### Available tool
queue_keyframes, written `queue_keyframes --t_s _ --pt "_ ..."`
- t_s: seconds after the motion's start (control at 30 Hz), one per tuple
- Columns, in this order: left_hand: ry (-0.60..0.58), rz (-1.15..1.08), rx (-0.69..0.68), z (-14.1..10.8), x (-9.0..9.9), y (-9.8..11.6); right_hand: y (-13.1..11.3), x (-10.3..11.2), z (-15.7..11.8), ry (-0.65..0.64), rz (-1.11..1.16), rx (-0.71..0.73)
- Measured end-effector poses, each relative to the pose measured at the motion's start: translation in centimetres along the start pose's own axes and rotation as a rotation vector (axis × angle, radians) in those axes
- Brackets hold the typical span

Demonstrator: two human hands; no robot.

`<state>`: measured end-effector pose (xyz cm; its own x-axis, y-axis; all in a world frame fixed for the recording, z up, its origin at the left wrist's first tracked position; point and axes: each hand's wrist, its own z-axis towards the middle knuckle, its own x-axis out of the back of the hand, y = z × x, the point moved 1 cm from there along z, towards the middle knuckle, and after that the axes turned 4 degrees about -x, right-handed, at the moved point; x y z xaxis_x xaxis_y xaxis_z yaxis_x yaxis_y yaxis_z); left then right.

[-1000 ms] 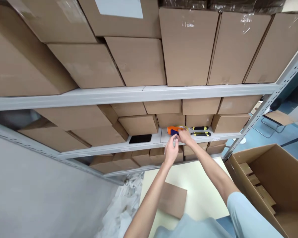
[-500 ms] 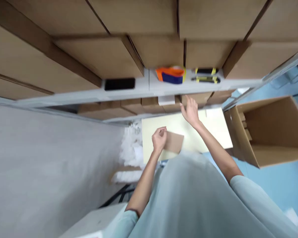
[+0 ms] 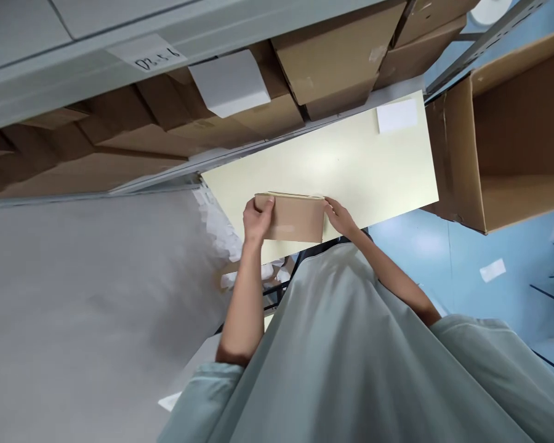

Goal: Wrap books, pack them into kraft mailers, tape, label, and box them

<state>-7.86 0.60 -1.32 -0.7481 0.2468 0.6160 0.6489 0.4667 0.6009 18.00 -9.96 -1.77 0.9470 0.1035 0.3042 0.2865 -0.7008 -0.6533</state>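
A small, flat brown cardboard box [image 3: 295, 220] is held over a pale cream tabletop [image 3: 346, 161]. My left hand [image 3: 257, 219] is closed on its left end, with the thumb across the front face. On the right end, the fingertips of my right hand [image 3: 341, 219] grip the top corner. A thin light edge runs along the top of the box. Whether it is a closed box or folded card, I cannot tell for certain.
Ahead, a metal shelf [image 3: 96, 52] holds several cardboard boxes [image 3: 332, 52]. A large open carton [image 3: 457, 154] stands right of the tabletop. White paper [image 3: 397, 115] lies at the far right corner. Paper scraps [image 3: 216, 224] are beside a grey wall [image 3: 96, 307] at left.
My right hand has come down from its raised, open pose to the right end of the cardboard box. The view has tilted downward; the upper shelf items are out of sight.
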Motion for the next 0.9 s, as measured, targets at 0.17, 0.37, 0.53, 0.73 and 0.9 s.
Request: queue_keyframes --t_s 0.17,0.37,0.53,0.73,0.9 --pt "-0.145 -0.065 0.062 1.8 0.1 0.6 -3.1 -0.4 2.6 -0.075 -0.123 -0.002" --pt "-0.206 -0.2 0.15 1.7 0.3 1.5 -4.1 -0.2 4.1 -0.002 -0.149 -0.142" --pt "-0.27 -0.27 0.165 0.8 1.3 3.3 -4.8 0.8 1.1 0.087 -0.051 -0.329" --pt "-0.109 -0.361 -0.121 -3.3 2.4 4.3 -6.3 3.1 -5.0 0.265 0.034 0.078" --pt "-0.126 -0.22 -0.15 -5.1 0.7 4.0 -6.7 4.1 -5.6 0.35 -0.074 0.151"
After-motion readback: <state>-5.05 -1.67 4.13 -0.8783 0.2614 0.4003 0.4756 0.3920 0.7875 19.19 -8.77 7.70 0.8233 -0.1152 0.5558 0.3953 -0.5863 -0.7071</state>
